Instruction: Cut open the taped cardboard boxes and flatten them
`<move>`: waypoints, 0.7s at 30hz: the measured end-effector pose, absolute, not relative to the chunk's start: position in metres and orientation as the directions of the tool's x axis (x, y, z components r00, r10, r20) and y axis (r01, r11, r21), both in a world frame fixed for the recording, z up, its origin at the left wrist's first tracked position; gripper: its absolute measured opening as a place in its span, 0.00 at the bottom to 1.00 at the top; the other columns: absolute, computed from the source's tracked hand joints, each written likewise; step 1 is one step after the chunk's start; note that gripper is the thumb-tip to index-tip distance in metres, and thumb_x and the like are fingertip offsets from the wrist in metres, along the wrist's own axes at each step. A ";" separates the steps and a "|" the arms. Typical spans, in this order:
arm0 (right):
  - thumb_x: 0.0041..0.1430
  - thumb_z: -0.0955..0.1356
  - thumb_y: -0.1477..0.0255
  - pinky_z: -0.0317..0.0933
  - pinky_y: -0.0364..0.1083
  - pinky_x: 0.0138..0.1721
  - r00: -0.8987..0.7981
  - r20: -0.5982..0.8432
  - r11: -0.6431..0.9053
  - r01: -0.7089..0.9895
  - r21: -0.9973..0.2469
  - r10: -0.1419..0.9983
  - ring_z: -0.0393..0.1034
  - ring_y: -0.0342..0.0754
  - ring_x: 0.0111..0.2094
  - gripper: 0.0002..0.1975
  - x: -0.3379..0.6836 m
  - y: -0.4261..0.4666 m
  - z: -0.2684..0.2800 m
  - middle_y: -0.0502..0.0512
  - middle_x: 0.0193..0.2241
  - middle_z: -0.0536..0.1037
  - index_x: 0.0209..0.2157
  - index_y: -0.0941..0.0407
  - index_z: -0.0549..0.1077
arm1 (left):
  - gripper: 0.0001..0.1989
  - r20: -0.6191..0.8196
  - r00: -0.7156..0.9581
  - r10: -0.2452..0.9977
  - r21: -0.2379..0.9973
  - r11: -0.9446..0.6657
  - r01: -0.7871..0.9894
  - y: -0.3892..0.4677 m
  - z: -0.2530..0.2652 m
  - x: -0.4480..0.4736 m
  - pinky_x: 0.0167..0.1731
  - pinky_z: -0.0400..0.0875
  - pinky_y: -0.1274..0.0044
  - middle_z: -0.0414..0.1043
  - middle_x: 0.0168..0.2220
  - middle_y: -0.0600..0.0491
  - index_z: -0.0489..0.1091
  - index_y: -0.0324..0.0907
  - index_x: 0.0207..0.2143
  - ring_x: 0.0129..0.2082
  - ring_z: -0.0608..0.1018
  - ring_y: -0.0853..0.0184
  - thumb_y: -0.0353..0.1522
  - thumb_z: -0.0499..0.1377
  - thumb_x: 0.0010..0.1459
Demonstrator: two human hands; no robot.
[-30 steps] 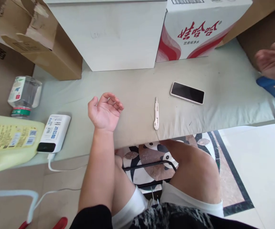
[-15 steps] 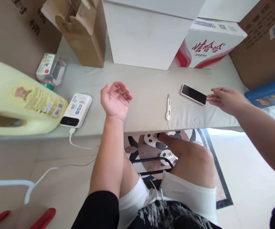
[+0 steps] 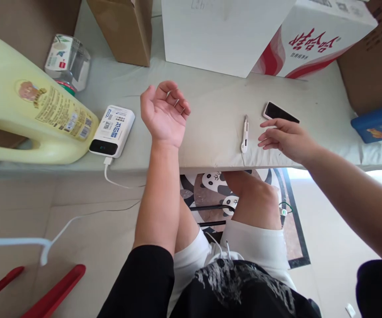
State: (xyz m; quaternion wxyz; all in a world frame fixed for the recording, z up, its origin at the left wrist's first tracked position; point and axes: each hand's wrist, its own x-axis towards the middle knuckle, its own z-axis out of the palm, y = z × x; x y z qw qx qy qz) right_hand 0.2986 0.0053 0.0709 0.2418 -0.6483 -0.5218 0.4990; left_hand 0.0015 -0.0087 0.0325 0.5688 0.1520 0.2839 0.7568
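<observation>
My left hand is palm up over the covered surface, its fingers loosely curled and apart, with nothing in it. To its left lies a white power bank with a cable plugged into its near end. My right hand is open and holds nothing; its fingers point left toward a slim white utility knife. Just beyond that hand rests a black-screened phone with a pale edge, partly covered by the fingers.
A large yellow jug stands at left, near a clear plastic container. Along the back are a brown carton, a white box and a red-and-white carton. A blue package sits at right. Red bars show lower left.
My right hand has moved left, away from the phone's right end and toward the knife. The left hand keeps its pose. The whole view has shifted.
</observation>
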 end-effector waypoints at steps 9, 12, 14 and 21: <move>0.60 0.65 0.76 0.70 0.38 0.28 0.083 -0.410 -0.412 0.340 -0.845 0.908 0.74 0.40 0.24 0.06 0.328 -0.008 0.054 0.48 0.23 0.76 0.35 0.52 0.74 | 0.23 -0.140 -0.281 0.949 0.658 -0.123 -0.743 -0.011 0.029 0.009 0.26 0.69 0.78 0.74 0.26 0.51 0.70 0.45 0.29 0.23 0.74 0.70 0.51 0.50 0.63; 0.61 0.65 0.76 0.69 0.38 0.28 0.085 -0.418 -0.421 0.332 -0.844 0.905 0.74 0.40 0.24 0.06 0.324 -0.010 0.050 0.48 0.23 0.75 0.35 0.52 0.73 | 0.21 -0.156 -0.313 0.937 0.660 -0.137 -0.739 -0.012 0.031 0.005 0.25 0.68 0.78 0.74 0.26 0.51 0.70 0.45 0.28 0.23 0.73 0.70 0.49 0.51 0.63; 0.61 0.64 0.77 0.69 0.38 0.28 0.073 -0.407 -0.408 0.320 -0.855 0.910 0.73 0.39 0.23 0.06 0.317 -0.010 0.049 0.47 0.22 0.75 0.35 0.52 0.72 | 0.21 -0.145 -0.320 0.936 0.640 -0.158 -0.752 -0.012 0.032 0.004 0.25 0.68 0.78 0.73 0.25 0.52 0.70 0.44 0.27 0.22 0.72 0.70 0.48 0.50 0.64; 0.60 0.65 0.79 0.68 0.39 0.27 -0.037 -0.420 -0.378 0.370 -0.849 0.907 0.72 0.40 0.24 0.06 0.274 0.013 0.052 0.49 0.23 0.75 0.36 0.55 0.72 | 0.19 -0.208 -0.303 0.930 0.535 -0.151 -0.831 -0.002 0.022 -0.005 0.24 0.66 0.79 0.66 0.22 0.54 0.69 0.42 0.26 0.20 0.69 0.72 0.45 0.50 0.62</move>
